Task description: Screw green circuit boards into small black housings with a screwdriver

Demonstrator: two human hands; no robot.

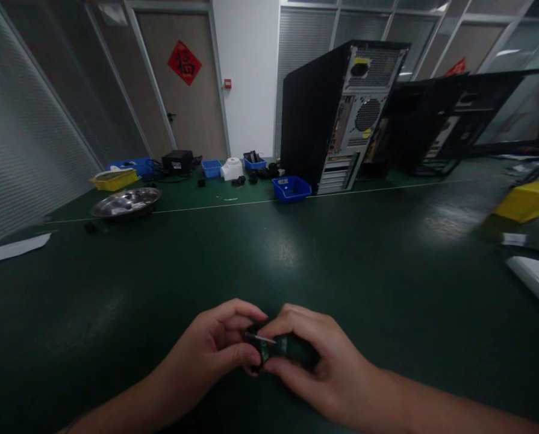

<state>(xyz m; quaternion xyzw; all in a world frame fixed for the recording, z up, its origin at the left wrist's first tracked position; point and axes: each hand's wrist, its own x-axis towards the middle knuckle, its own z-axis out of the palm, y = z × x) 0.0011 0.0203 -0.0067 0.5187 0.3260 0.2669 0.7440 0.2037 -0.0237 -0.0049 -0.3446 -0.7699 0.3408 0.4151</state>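
Both hands meet low over the near edge of the dark green tabletop (296, 253). The left hand (215, 349) and the right hand (314, 355) are pressed close together, each pinching the same small dark part (273, 348) between thumb and fingers. The part sits between the two hands, just above the tabletop; a green board surface and a thin pale metal strip show on it, but its exact type cannot be told. The fingertips of both hands touch it, and the right hand's fingers curl over its top.

Far ahead of the hands and slightly to their right stands an upright black computer tower (341, 114), rear panel facing the camera. A blue bin (291, 188) lies just in front of the tower. Well ahead and to the left of the hands rests a round metal bowl (127, 202), with a yellow tray (114, 179) beyond it. To the far right of the hands sits a yellow bin (529, 200), and nearer, at the right edge, a white flat object (538, 278).
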